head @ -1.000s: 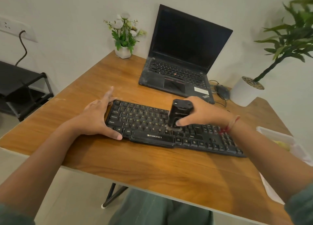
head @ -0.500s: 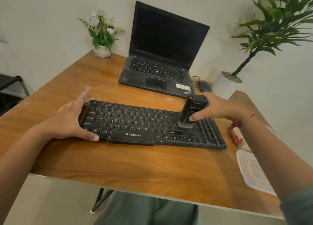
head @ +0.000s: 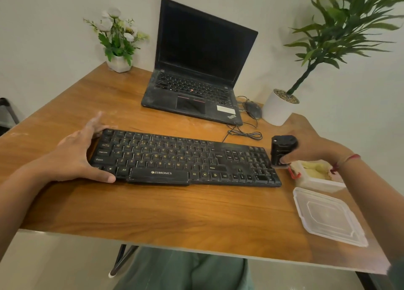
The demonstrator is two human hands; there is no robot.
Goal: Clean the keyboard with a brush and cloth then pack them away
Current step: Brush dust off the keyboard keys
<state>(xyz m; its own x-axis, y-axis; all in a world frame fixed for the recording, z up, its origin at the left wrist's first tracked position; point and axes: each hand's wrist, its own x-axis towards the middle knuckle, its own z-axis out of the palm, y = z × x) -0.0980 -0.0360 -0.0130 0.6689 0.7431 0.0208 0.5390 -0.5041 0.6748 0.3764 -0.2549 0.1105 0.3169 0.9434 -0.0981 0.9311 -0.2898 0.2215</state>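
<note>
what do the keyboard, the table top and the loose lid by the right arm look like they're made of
Keyboard: black plastic, matte, by its moulded keys and dull, dusty sheen.
Table top: wood or wood-look laminate; brown grain streaks and a thin pale edge, so it could be either.
Lid: clear, thin plastic; the table shows through it and its edges catch light.

On my wooden table (head: 166, 213) an open black laptop (head: 196, 71) stands at the back, its screen dark. Left of it sits a small white flower pot (head: 119, 63); right of it, a corded mouse (head: 253, 109) lies just beside a white potted palm (head: 278, 109).
</note>
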